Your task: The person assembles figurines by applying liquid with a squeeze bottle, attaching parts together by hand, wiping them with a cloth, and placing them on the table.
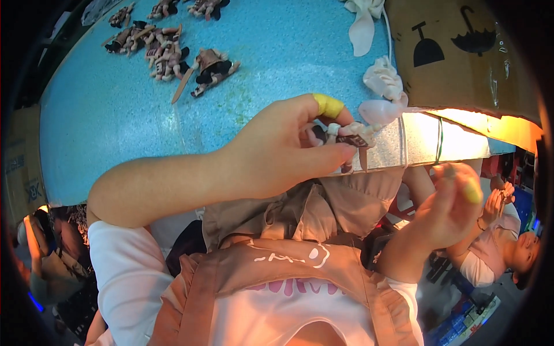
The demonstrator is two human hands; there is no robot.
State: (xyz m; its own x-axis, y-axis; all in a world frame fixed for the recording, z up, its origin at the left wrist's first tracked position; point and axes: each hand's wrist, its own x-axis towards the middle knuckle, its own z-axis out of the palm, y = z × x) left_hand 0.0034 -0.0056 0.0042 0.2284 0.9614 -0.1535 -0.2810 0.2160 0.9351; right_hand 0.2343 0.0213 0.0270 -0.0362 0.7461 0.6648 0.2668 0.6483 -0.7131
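Yellow tape wrapped the forefinger of our left hand [288,144], whose fingertips were pinched shut on a small pale plastic figurine with a dark brown torso [349,138], just above the speckled blue tabletop [277,52]. Our right hand [447,210] hung well below those fingers, loosely curled, holding nothing we could see.

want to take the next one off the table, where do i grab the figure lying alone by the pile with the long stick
Grip the figure across its dark middle, coming from above: it lies flat and apart from the pile, while the stick and limbs look thin. Both hands are elsewhere.
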